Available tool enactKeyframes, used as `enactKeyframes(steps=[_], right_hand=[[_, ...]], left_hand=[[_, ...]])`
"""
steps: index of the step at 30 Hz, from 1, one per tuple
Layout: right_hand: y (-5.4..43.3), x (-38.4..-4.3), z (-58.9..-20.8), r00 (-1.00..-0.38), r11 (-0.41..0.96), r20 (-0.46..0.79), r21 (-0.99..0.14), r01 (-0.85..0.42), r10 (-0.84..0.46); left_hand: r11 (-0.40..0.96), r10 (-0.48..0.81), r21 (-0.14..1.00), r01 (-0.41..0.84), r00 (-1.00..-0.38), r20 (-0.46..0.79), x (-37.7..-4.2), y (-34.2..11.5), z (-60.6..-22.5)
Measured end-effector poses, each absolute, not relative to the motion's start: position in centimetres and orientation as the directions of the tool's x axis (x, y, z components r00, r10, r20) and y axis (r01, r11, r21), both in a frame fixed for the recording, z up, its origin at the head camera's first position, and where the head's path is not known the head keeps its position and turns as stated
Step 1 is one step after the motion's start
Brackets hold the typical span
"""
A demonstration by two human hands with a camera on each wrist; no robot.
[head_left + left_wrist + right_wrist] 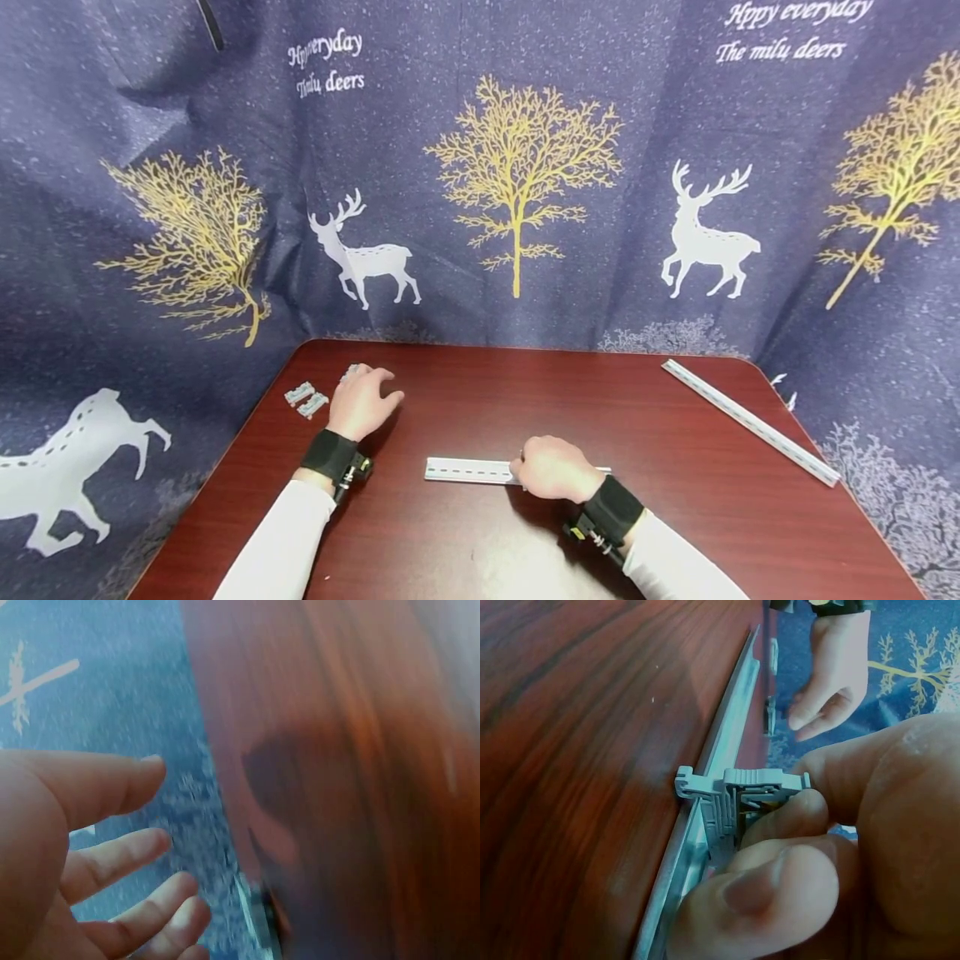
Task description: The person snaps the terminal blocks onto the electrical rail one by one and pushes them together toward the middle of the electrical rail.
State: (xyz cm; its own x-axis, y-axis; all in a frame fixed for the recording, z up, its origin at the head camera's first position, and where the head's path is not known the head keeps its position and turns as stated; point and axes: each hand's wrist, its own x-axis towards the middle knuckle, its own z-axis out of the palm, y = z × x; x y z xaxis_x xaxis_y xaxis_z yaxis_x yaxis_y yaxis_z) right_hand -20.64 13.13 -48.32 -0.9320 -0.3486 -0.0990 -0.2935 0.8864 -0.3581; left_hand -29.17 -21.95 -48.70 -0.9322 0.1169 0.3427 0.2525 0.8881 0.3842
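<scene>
Left grip (pixel 360 406) spread at the rail's (pixel 468 472) ten o'clock, your right grip (pixel 557 468) pinches a block (pixel 759 779), seemingly mid-fitting; press down next.

The head view looks down and toward twelve o'clock across the desk (pixel 480 392); both wrist views, tilted, look closely past the fingers (pixel 116 862); head and right wrist share the rail (pixel 468 472).

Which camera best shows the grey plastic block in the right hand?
The right wrist view: the grey terminal block appears close up, its hooked end visible, pinched in the right hand at the metal rail. In the head view, that hand covers most or all of it; the left wrist view doesn't show it.
</scene>
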Motion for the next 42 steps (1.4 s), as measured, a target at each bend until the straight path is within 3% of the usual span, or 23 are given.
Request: enactKeyframes(steps=[12,28,42], right_hand=[[13.1,-20.7,-48.5,-0.933,0.891,-0.108,-0.353,-0.287,-0.343],[13.1,-20.4,-48.0,-0.931,0.887,-0.089,-0.35,-0.302,-0.353],[13.3,-20.5,-48.2,-0.927,0.882,-0.088,-0.353,-0.312,-0.364]], left_hand=[[0.934,-0.044,0.345,0.094,-0.928,0.37,-29.8,-26.2,-48.8],[0.933,-0.205,0.331,-0.138,-0.963,0.177,-29.4,-28.9,-48.9],[0.926,-0.199,0.333,-0.177,-0.98,0.033,-29.4,-29.8,-49.1]])
